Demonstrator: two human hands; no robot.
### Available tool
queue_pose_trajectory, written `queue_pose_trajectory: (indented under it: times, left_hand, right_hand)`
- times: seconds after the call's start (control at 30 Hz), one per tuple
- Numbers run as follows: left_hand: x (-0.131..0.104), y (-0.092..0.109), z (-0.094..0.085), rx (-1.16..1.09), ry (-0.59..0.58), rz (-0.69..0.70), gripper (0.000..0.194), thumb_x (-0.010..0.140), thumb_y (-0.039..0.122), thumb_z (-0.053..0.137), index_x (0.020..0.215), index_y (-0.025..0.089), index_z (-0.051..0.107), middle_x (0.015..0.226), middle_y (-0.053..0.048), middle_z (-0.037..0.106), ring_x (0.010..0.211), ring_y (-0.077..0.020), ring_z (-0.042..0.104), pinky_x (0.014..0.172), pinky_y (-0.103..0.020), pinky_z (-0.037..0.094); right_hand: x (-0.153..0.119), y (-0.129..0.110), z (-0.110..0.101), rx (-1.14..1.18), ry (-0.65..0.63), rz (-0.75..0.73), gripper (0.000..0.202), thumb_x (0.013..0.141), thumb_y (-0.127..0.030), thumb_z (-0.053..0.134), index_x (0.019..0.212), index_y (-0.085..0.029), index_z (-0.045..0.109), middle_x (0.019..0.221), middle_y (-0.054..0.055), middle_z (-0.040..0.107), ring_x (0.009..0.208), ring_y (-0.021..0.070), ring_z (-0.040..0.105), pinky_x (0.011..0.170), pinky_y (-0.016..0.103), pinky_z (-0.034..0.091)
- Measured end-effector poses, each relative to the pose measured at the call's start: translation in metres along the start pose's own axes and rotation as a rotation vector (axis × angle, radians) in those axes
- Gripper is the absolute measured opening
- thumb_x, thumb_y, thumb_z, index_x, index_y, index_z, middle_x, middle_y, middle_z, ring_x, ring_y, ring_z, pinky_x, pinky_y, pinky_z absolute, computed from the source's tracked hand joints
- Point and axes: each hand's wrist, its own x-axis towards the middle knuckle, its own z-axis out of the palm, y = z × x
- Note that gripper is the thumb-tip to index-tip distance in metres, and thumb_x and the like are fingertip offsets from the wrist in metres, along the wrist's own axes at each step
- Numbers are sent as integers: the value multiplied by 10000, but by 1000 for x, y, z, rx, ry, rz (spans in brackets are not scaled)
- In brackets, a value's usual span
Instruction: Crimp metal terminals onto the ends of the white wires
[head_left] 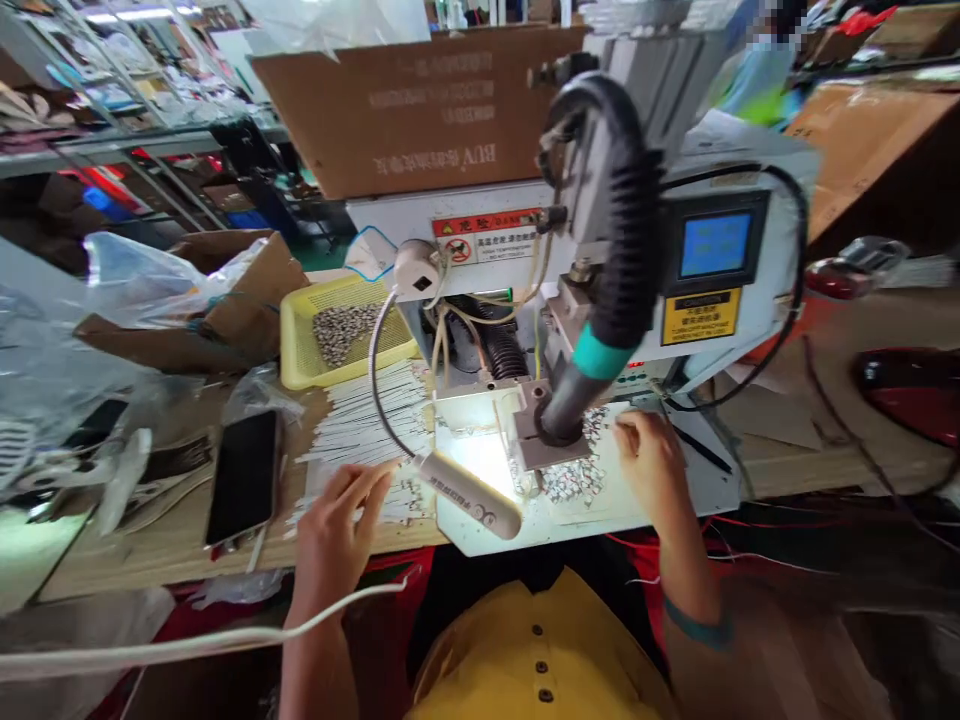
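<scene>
My left hand is beside the lamp, over the near end of a row of thin white strips; its thumb and fingertips come together, and what they hold is too small to make out. My right hand rests at the right of the machine's white plate, fingers curled in a pinch beside a pile of small silvery parts. Between the hands, a lit lamp hangs in front of the machine head.
A yellow basket of small metal parts stands behind the strips. To the left lie a phone and an open cardboard box. A black hose rises above the machine. A white cable crosses the lower left.
</scene>
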Motion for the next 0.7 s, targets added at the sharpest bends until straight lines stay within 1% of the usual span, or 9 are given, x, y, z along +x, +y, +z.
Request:
queue_pose_trajectory:
  times: [0.07, 0.13, 0.17, 0.2, 0.33, 0.4, 0.47, 0.6, 0.7]
  left_hand:
    - [-7, -15, -5, -6, -67, -18, 252, 896, 326, 474, 979, 208, 681, 816, -25, 649, 729, -143, 615, 653, -241, 478]
    - [-11, -23, -3, -35, -178, -8, 252, 896, 336, 476, 921, 221, 699, 804, -20, 660, 755, -148, 624, 687, -247, 490]
    - [-12, -25, 0, -44, -208, -11, 251, 894, 337, 482, 888, 222, 704, 805, -22, 661, 771, -153, 625, 708, -255, 495]
    - [-12, -26, 4, -40, -207, -24, 251, 892, 335, 485, 866, 216, 705, 814, -28, 660, 792, -161, 622, 731, -267, 497]
    - [-5, -27, 17, 141, -62, -93, 228, 886, 294, 497, 867, 181, 694, 860, -63, 643, 843, -211, 588, 795, -350, 481]
    - [0, -27, 19, 235, -80, -78, 199, 876, 265, 512, 873, 183, 693, 879, -66, 641, 857, -229, 575, 806, -378, 469]
    - [3, -27, 19, 283, -115, -50, 174, 867, 255, 529, 862, 191, 691, 902, -64, 643, 872, -237, 570, 807, -385, 464]
    - [4, -30, 23, 349, -114, -11, 158, 869, 239, 518, 845, 203, 670, 937, -62, 641, 877, -245, 564, 787, -386, 461]
    - [4, -36, 26, 340, -130, -2, 178, 888, 205, 450, 835, 186, 619, 904, -75, 618, 863, -240, 561, 771, -372, 467]
  right_hand:
    - [3, 15, 10, -96, 33, -89, 203, 841, -323, 410, 745, -195, 535, 724, 117, 613, 732, 268, 541, 701, 393, 418]
    - [0, 20, 18, -145, 67, -146, 215, 854, -327, 410, 726, -199, 526, 704, 114, 610, 720, 269, 538, 707, 397, 420]
    - [-2, 20, 20, -152, 89, -158, 221, 860, -333, 415, 721, -199, 525, 697, 111, 610, 712, 267, 541, 704, 394, 423]
    - [-5, 18, 21, -145, 111, -161, 224, 864, -338, 424, 726, -197, 529, 695, 108, 613, 703, 262, 547, 695, 385, 428]
    - [-14, 6, 16, -40, 164, -113, 218, 880, -335, 443, 874, -172, 588, 778, 103, 655, 684, 225, 593, 648, 331, 453]
    - [-16, 0, 11, 25, 136, -114, 244, 892, -320, 421, 939, -170, 608, 854, 112, 672, 745, 226, 619, 656, 323, 463]
    - [-18, -4, 6, 107, 83, -101, 245, 889, -328, 436, 924, -179, 627, 867, 106, 681, 770, 225, 630, 653, 317, 470]
    - [-26, -10, -1, 396, -78, 108, 212, 856, -386, 542, 836, -187, 614, 662, 41, 649, 549, 160, 588, 521, 266, 460]
    - [-29, -13, -3, 586, -180, 225, 224, 848, -410, 561, 825, -189, 587, 633, 22, 628, 492, 125, 538, 429, 225, 418]
